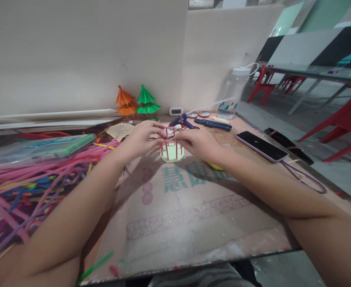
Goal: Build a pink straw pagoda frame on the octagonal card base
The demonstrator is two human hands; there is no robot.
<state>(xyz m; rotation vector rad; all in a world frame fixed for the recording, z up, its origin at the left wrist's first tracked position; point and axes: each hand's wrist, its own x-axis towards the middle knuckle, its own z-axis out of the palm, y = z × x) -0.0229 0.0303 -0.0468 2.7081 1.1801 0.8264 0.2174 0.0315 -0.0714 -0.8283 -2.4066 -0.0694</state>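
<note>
A small pavilion frame [171, 153] stands upright at the middle of the table, with pinkish-red posts on a pale green base. My left hand [144, 137] is at its upper left, thumb and fingers pinched at the top of the posts. From the other side my right hand [197, 140] pinches the upper right of the same frame. The fingertips hide part of the top. Just behind the frame lies a blue glue gun [179, 119].
Pink and coloured pipe cleaners [44, 175] and a plastic case [64, 147] fill the left. Orange [126, 101] and green [147, 101] pavilion models stand behind. A blue-handled tool [213, 124], water bottle [233, 93] and phone [261, 146] lie rightward. Red chairs [342, 115] stand beyond the table.
</note>
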